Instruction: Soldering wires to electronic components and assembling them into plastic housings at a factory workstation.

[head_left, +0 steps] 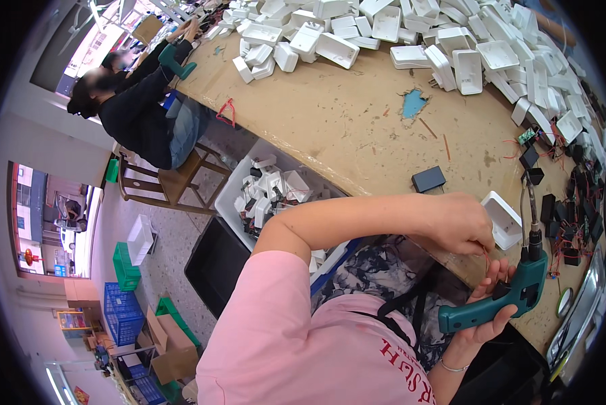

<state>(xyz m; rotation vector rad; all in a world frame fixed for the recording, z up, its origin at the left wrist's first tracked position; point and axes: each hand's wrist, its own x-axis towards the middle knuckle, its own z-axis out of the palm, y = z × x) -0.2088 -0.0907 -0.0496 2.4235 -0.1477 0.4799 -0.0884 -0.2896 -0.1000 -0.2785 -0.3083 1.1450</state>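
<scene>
My right hand point(488, 317), with a bracelet at the wrist, is wrapped round a teal power screwdriver point(538, 280). Its chuck and long bit point away from me, toward a small black box point(534, 176). My left hand point(461, 223) reaches across from the left, fingers pinched together just above the right fingers. A thin red wire point(487, 259) seems to hang from that pinch; its ends are hidden. Just beyond the left fingertips lies a white plastic case half point(501, 220), hollow side up. Farther left on the table sits a dark rectangular box point(428, 179).
White plastic cases point(384, 27) are heaped along the table's far side. Black parts with red wires point(576, 209) crowd the right edge, near a small round mirror point(565, 302). A bin of parts point(235, 192) stands left of the table. Another person point(137, 115) sits at the far left.
</scene>
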